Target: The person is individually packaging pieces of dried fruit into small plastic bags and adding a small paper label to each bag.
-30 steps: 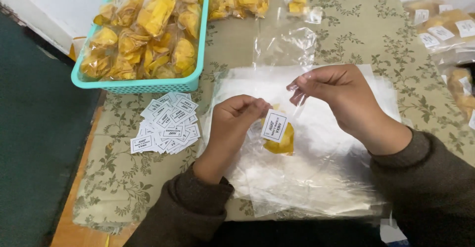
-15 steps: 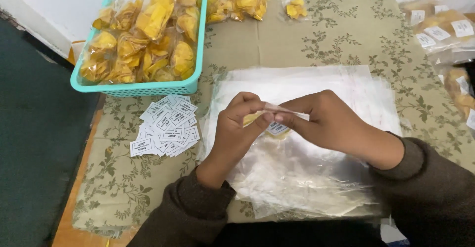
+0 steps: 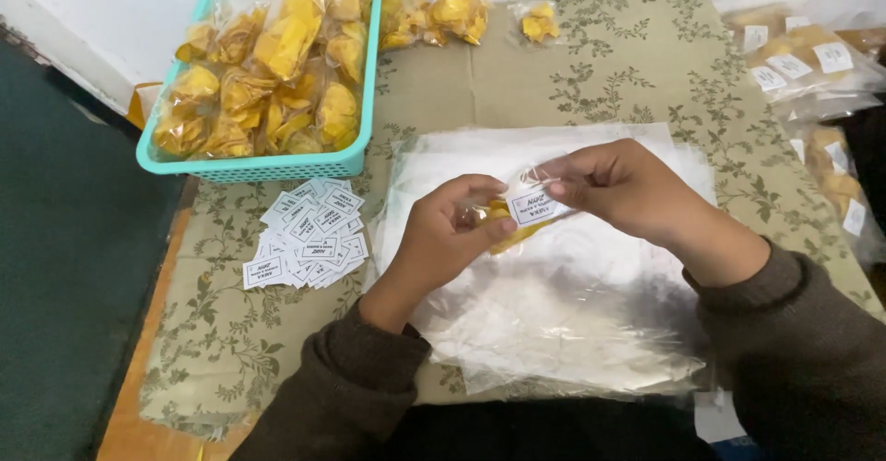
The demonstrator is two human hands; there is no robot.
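Note:
My left hand (image 3: 445,236) and my right hand (image 3: 620,187) together hold a small clear packet of yellow chips (image 3: 513,224) with a white paper label (image 3: 535,208) on its front. Both hands pinch it, the left from below and the right at the label's upper edge. They hover over a stack of clear plastic bags (image 3: 554,323) lying on the cloth-covered table (image 3: 637,64). A loose pile of white labels (image 3: 305,235) lies just left of my left hand.
A teal basket (image 3: 268,161) full of yellow chip packets stands at the back left. More chip packets (image 3: 452,9) lie at the table's far edge. Labelled packets (image 3: 803,59) are piled at the right. Dark green floor lies to the left.
My hands came together on the packet, lowered it toward the plastic bags, and now hold it horizontally with the label facing up. The camera has moved closer.

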